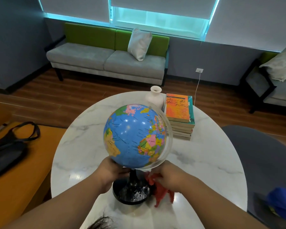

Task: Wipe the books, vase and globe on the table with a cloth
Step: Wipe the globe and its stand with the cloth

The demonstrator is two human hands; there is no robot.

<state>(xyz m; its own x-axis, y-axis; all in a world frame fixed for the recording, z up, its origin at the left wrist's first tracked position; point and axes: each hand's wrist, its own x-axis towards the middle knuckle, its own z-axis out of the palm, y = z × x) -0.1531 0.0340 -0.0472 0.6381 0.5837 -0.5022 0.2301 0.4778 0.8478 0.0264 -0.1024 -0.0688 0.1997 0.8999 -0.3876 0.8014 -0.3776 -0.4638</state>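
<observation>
Here's the globe (135, 136), front and centre on the marble table (82, 146), and both hands are in underneath it. The left hand (113, 171) is tucked under the ball's lower left, fingers curled in toward the black post (133, 175) and gripping there. The right hand (168, 176) is just right of that post, fingers bunched tight on the red cloth (162, 192), which trails down beside the globe's round black base (130, 194). This looks like the stand getting its wipe. To do it well, I'd say the left hand should brace the globe firmly so it can't tip. Then run the cloth round the post and right across the base, where pale specks show, dust or glare, hard to tell. The clear arc (169, 141) hugging the globe's right side wants a pass too. Now the count: one globe, one cloth, two hands. One white vase (155, 98) stands just behind the globe. One stack of books (179, 111) sits behind and to the globe's right, touching or nearly touching the vase, about six by my eye, though the lower spines blur together.
</observation>
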